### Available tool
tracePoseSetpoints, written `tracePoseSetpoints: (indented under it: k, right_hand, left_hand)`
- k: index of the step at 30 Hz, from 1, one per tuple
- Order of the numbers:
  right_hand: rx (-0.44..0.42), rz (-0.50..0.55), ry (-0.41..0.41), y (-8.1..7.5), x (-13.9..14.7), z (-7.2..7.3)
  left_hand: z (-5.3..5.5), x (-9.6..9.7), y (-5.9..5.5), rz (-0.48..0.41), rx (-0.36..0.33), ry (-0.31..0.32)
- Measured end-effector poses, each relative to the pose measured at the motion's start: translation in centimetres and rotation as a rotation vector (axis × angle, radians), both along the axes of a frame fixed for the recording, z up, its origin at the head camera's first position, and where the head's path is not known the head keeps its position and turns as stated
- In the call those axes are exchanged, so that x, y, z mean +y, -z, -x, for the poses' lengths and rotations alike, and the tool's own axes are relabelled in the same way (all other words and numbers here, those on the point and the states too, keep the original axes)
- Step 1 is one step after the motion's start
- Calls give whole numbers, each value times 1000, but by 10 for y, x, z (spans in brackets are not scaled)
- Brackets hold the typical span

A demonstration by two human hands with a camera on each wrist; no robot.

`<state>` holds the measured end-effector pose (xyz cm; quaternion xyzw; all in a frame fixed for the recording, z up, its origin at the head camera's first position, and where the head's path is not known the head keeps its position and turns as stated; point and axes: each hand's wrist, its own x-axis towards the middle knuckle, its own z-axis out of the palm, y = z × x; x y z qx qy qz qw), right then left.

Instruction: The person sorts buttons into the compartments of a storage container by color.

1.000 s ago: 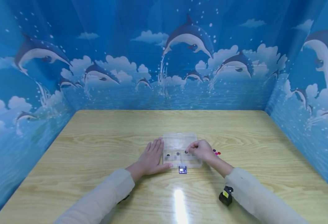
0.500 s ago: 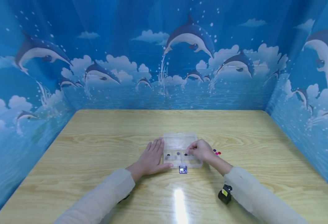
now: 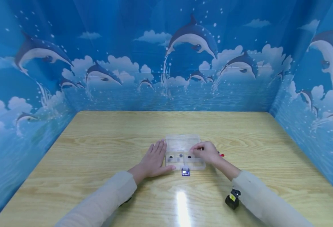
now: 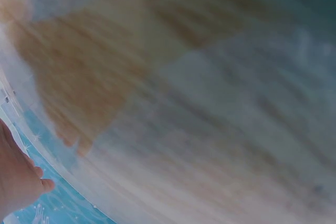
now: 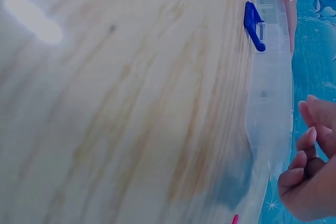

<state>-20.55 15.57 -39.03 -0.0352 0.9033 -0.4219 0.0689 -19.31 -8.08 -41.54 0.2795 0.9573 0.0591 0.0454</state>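
Observation:
A clear plastic compartment box [image 3: 194, 164] lies with its lid [image 3: 181, 142] folded back and its blue latch [image 3: 185, 172] at the front. Small dark round pieces sit in its back row, one of them [image 3: 189, 156] below the right fingertips. My left hand [image 3: 153, 159] rests flat beside the box, its thumb on the front left corner. Over the box's right side is my right hand [image 3: 205, 152], thumb and index together, other fingers curled. A dark spot [image 3: 202, 148], apparently another small round piece, shows among those fingers. In the right wrist view nothing shows between the fingertips [image 5: 310, 103].
Several small red, pink and dark pieces [image 3: 222, 155] lie on the wooden table [image 3: 112, 132] right of the box, partly behind the right hand. Dolphin-printed curtains [image 3: 166, 78] border the table's back and sides. A small black device [image 3: 233, 199] is on the right wrist.
The right fingertips have let go of a dark piece, which now lies in the box. That hand has shifted slightly right, and a dark spot now shows within it. The left hand stays put.

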Motion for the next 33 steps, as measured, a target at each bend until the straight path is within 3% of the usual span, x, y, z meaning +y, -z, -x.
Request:
tracePoseSetpoints:
  k: [6,12,22,33]
  right_hand:
    - [71,48,-23,1,6,-3]
    - [93,71,4,-1,10,-7]
    - [132,48,12,-5,23,-11]
    - [195,34,-3,-7,47,-14]
  left_hand:
    - [0,1,-2,1,0,3]
    - [-1,1,-3,3,-3,6]
    - [-1,0,-2,0,-4,12]
    - [1,-1,1,3,42,36]
